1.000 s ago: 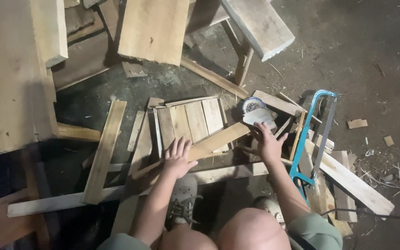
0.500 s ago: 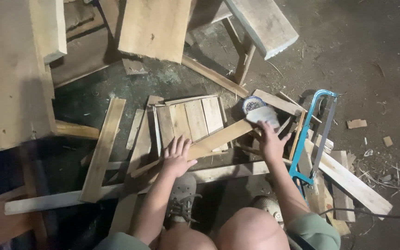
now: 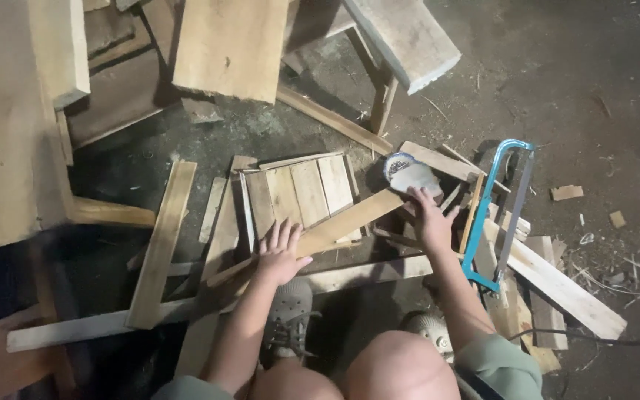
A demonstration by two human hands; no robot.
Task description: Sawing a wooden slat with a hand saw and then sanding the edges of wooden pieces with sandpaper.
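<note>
Far out to the left of both hands, a long pale board [image 3: 161, 244] is lying on the dirty floor [image 3: 572, 81], with a thinner slat [image 3: 90, 328] crossing under its near end. Nearer in, a small panel of joined planks [image 3: 301, 194] is lying flat just beyond the left fingertips.

The left hand [image 3: 281, 253] is pressing down flat, its fingers [image 3: 275, 235] spreading wide and holding nothing closed; they are resting on the lower end of a diagonal wooden strip [image 3: 335, 226]. That strip is running from under the left palm, up and to the right across the corner of the panel, ending just beside the right fingertips. A longer batten [image 3: 364, 272] is lying crosswise on the near side of both hands, close to the wrists, above a grey shoe [image 3: 288, 318].

The right hand [image 3: 432, 221] is reaching forward, its fingers [image 3: 418, 196] lying loosely open on the near edge of a pale rounded object with a bluish rim [image 3: 407, 174]; they are touching it rather than closing around it. What that object is cannot be told.

Just right of the right hand, a blue-framed hacksaw [image 3: 494, 211] is lying on a heap of offcuts, its blade side turned away from the fingers, near but not touching them. A pale plank [image 3: 564, 290] is extending further right beneath it.
</note>
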